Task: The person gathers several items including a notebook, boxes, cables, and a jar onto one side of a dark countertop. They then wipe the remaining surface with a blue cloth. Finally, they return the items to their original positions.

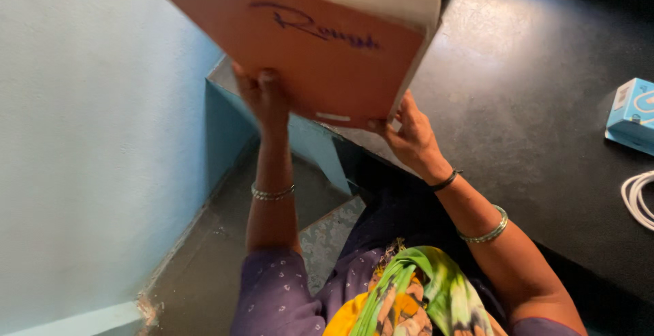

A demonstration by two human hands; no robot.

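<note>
Head view: left hand (262,97) and right hand (409,135) grip an orange book (306,43).

Right of you: pale blue box (632,114) sat on dark countertop (518,104) | white cable (637,200) coiled near it | pale blue wall (88,138) stood left

Both arms raised up toward camera, elbows bent. Left hand (264,97) stretched high, fingers closed in firm grip. Right hand (411,133) lower, wrist bent back, fingers curled in grip.
</note>
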